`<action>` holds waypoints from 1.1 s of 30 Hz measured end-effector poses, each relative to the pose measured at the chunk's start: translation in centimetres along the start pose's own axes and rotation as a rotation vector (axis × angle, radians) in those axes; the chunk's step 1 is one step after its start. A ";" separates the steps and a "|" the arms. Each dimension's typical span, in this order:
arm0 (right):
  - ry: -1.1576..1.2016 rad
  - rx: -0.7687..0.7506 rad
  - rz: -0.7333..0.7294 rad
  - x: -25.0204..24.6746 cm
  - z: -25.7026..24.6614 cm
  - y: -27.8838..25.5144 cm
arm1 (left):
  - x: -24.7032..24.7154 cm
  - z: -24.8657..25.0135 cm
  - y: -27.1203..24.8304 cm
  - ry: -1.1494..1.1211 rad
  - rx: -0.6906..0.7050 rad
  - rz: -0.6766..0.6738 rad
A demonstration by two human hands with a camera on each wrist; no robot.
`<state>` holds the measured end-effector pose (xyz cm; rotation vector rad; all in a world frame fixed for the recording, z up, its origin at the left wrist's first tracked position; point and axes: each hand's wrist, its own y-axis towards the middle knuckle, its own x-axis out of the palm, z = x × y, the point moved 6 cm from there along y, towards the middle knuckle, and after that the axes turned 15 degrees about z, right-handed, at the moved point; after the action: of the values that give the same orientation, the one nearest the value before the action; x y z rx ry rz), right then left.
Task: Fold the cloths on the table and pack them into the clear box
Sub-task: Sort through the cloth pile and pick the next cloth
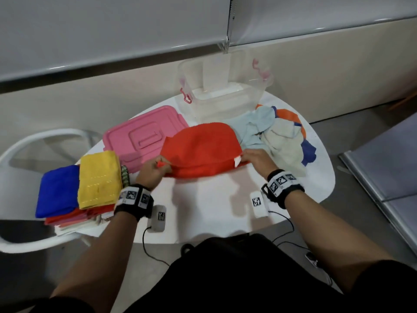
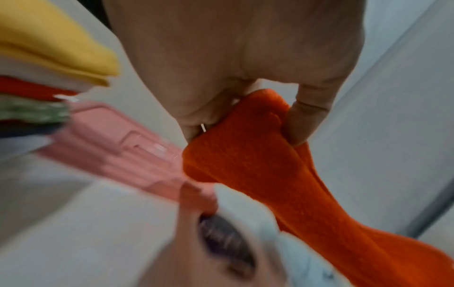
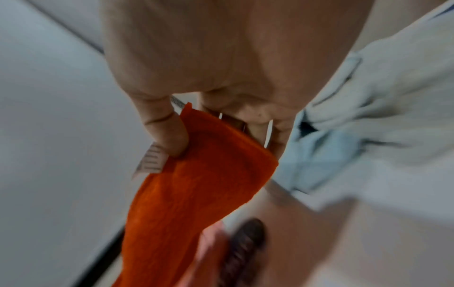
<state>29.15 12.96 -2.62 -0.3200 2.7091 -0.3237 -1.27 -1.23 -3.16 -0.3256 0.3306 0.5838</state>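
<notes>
A rounded white table (image 1: 209, 206) fills mid-frame, the clear plastic box (image 1: 225, 96) at its upper edge.
Only the head view shows the flat pink lid (image 1: 144, 136), the stack of folded cloths (image 1: 79, 190) lower left and the crumpled pale pile (image 1: 275, 134); wrist views show the left hand (image 2: 236, 64) and right hand (image 3: 221, 58), fingers clamped on fuzzy orange-red terry cloth (image 1: 200, 150) corners.

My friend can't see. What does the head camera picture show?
Two hands, left hand and right hand, pinch the near corners of a red terry cloth on a white round table. Folded cloths are stacked left, a clear plastic box stands behind.
</notes>
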 end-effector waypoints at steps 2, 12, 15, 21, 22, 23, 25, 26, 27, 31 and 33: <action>-0.266 0.058 -0.128 1.0 4.4 -1.5 | 1.1 -4.8 -1.6 0.194 -0.065 -0.081; -0.781 0.302 -0.492 2.4 10.6 -5.8 | 2.7 -14.4 -7.3 0.390 -0.319 -0.265; -0.633 0.260 -0.365 2.9 9.8 -3.6 | 1.9 -12.9 -5.3 0.291 -0.315 -0.144; -0.274 0.261 0.019 2.8 9.4 0.2 | 1.0 -9.6 -1.4 0.220 -0.227 0.179; -0.275 0.276 0.048 3.0 9.9 0.6 | 1.3 -9.5 -1.1 0.252 -0.231 0.198; -0.294 0.294 0.065 3.2 10.4 0.9 | 1.8 -9.4 -0.9 0.267 -0.240 0.212; -0.347 0.322 0.083 3.5 11.3 1.2 | 2.9 -9.8 -0.4 0.238 -0.264 0.238; -0.381 0.320 0.091 3.7 11.4 1.3 | 3.3 -10.0 -0.2 0.236 -0.267 0.249; -0.415 0.313 0.104 3.8 11.4 1.3 | 3.7 -10.1 0.0 0.241 -0.264 0.257; -0.490 0.287 0.146 4.0 11.3 2.0 | 4.2 -10.3 0.7 0.292 -0.264 0.304; -0.513 0.303 0.149 4.2 11.5 2.3 | 4.1 -10.5 1.1 0.327 -0.276 0.316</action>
<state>29.67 11.92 -15.06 -0.0933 2.1291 -0.5202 -0.90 -2.52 -14.37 -0.6454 0.6251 0.8919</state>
